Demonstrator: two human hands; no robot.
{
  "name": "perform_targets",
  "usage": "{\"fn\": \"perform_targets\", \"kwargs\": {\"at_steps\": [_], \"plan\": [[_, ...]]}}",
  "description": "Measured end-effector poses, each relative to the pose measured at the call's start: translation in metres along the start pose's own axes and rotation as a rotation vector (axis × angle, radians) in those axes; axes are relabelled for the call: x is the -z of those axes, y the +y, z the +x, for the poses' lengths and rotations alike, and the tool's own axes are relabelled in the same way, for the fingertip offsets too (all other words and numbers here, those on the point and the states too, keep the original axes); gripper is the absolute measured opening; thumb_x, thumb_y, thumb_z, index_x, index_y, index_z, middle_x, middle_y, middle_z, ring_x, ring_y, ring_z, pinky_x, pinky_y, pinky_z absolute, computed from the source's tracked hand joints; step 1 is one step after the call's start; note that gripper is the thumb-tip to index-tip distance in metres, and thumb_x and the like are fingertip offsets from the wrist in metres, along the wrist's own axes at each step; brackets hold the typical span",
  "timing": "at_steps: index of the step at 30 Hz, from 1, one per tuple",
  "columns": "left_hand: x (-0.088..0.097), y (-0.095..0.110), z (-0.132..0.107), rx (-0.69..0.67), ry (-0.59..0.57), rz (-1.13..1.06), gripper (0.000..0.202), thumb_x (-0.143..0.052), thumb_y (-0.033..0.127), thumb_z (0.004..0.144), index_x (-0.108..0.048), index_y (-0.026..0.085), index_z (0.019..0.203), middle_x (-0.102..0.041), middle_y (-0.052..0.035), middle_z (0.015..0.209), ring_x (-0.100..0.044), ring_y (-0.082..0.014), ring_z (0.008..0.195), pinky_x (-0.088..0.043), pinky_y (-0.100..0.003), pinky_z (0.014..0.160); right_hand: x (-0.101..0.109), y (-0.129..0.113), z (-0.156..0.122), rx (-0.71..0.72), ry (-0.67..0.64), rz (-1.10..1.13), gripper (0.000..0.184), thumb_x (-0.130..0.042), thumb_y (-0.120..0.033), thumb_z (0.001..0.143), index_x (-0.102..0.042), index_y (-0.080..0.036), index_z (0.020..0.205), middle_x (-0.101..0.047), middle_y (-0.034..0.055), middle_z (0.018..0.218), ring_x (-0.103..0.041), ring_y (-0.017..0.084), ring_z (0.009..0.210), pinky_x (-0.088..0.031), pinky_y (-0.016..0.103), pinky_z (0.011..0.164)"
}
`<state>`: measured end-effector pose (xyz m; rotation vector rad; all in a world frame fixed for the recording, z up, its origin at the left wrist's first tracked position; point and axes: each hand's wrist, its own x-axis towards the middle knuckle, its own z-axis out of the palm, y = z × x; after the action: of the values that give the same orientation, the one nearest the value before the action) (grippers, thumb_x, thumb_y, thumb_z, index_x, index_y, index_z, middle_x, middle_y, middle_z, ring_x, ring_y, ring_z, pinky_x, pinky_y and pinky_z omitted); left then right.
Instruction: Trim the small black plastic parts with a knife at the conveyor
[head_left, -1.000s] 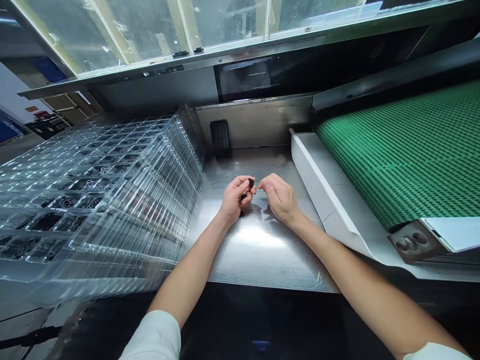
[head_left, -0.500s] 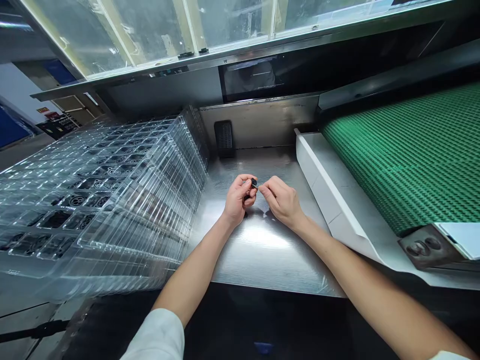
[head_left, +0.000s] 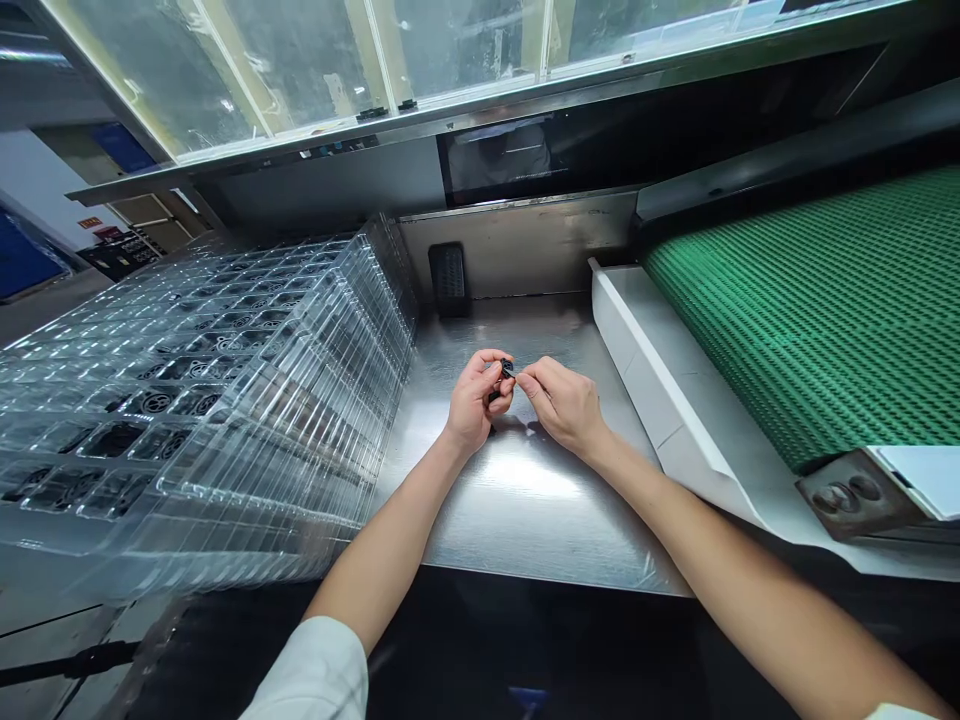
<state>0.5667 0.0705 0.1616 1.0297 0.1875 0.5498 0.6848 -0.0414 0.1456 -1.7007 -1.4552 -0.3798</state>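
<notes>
Over the metal work surface point(head_left: 510, 530), my left hand point(head_left: 474, 402) is closed round a small black part point(head_left: 507, 368), which shows between thumb and forefinger. Another bit of black point(head_left: 493, 396) peeks out lower between the same fingers; I cannot tell whether it belongs to the same part. Just to the right, my right hand point(head_left: 564, 402) is pinched, its fingertips right beside the black part. Whatever lies between those fingertips is too small to make out.
A tall stack of clear plastic trays point(head_left: 300, 400) with black round parts in its pockets stands on the left. A white guard point(head_left: 652, 380) borders the green conveyor belt point(head_left: 825, 300) on the right. A black box point(head_left: 448, 278) leans at the back panel.
Both hands stay almost in place. The small black part has tilted slightly in my left fingers, and my right hand has shifted very little.
</notes>
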Motion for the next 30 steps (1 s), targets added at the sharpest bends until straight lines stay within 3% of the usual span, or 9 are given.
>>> {"fn": "perform_targets", "kwargs": {"at_steps": [11, 30], "plan": [[-0.0005, 0.002, -0.0007, 0.012, -0.006, -0.012, 0.034, -0.074, 0.041, 0.084, -0.057, 0.02, 0.104, -0.047, 0.0052, 0.064, -0.031, -0.004, 0.045, -0.017, -0.018, 0.047, -0.0016, 0.0034, 0.0003, 0.041, 0.064, -0.051, 0.041, -0.042, -0.044, 0.111, -0.062, -0.022, 0.083, -0.063, 0.0023, 0.075, -0.055, 0.015, 0.065, -0.033, 0.03, 0.062], [-0.0007, 0.0039, -0.001, 0.014, 0.003, -0.015, 0.035, -0.076, 0.042, 0.083, -0.058, 0.019, 0.102, -0.047, 0.0048, 0.063, -0.03, -0.0039, 0.045, -0.016, -0.018, 0.047, 0.0001, 0.0035, 0.001, 0.045, 0.026, -0.081, 0.041, -0.04, -0.044, 0.11, -0.063, -0.022, 0.084, -0.062, 0.0031, 0.075, -0.056, 0.017, 0.067, -0.035, 0.03, 0.063]]}}
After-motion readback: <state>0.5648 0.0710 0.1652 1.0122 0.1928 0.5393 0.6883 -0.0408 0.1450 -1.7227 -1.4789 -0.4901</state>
